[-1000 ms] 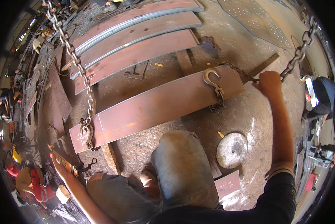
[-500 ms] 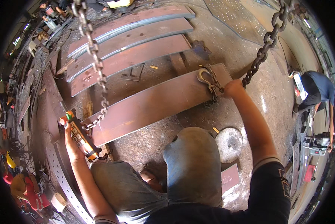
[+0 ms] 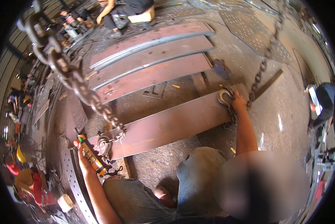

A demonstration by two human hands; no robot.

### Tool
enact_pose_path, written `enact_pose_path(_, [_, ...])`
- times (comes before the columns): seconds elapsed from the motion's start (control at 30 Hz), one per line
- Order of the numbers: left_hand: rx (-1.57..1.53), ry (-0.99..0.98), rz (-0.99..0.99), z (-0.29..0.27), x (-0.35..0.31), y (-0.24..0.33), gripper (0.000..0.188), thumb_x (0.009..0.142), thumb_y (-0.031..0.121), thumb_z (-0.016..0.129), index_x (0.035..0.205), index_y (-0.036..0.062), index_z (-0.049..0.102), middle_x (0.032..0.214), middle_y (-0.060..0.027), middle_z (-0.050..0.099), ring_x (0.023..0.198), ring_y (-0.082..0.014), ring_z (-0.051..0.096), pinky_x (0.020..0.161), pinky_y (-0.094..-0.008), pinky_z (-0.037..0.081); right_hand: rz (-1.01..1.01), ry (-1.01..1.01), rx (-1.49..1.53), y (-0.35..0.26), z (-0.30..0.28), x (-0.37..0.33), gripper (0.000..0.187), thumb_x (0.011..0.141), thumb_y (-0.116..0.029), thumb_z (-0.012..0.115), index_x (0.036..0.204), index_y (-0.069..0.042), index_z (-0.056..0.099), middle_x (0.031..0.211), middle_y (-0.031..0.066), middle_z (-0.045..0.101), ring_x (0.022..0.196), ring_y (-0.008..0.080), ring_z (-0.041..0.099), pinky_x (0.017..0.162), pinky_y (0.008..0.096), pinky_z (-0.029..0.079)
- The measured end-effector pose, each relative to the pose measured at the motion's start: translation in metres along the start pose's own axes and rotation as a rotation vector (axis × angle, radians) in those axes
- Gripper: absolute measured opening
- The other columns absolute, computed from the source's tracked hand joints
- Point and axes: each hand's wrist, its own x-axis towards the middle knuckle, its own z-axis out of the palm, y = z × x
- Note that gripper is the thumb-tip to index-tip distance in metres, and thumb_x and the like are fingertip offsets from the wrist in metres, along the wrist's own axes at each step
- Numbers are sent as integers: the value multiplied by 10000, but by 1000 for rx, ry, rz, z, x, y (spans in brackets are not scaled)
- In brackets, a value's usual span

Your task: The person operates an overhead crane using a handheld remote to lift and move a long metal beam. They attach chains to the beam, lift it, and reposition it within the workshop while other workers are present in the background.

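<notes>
My left hand [image 3: 84, 161] is wrapped round an orange-and-black hoist remote [image 3: 92, 155] with a row of buttons. Beside it, a second hook [image 3: 105, 145] and chain wrap the near left end of a long reddish-brown steel plate [image 3: 167, 127]. The heavy left chain [image 3: 72, 78] rises from there toward the upper left. At the plate's far right end, my right hand [image 3: 239, 102] is closed on the chain beside a steel hook [image 3: 224, 98]; its fingertips are partly hidden. The right chain [image 3: 261, 69] runs upward from near this hand.
Several similar steel plates [image 3: 156, 72] lie beyond. A perforated plate [image 3: 251, 31] is at the upper right, and a perforated strip [image 3: 73, 175] is by my left forearm. People sit at the back, and a person [image 3: 326, 100] bends at the right. A blurred patch covers the lower right.
The view has shifted, so the plates appear farther right and lower. The left chain looks closer and more slanted. My right hand is now nearer the hook; my left still holds the remote.
</notes>
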Motion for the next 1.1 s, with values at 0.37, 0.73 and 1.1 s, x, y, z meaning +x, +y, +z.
enact_pose_path(0.37, [61,19,13,8,1,0,468,939,526,615,1121,95,616,874,-43,634,622,-177,631,524,-356,566,195,12,-39,-26,-25,-49,357,997,-206,459,1328,-210,593,1162,238,613,1018,435,661,839,530,539])
enact_pose_path(0.73, [54,7,1,16,12,-8,460,935,546,615,1034,100,669,840,-53,699,613,-195,664,506,-398,589,54,247,123,-67,7,-73,624,862,-524,718,1279,-84,568,1265,271,515,1133,464,581,900,498,538])
enact_pose_path(1.1, [48,-9,12,-3,7,-6,443,925,555,623,1053,133,660,855,-47,689,624,-208,670,520,-399,581,-128,146,-147,-50,-4,-72,371,905,-413,702,1078,-93,627,1147,219,546,993,400,636,815,490,554])
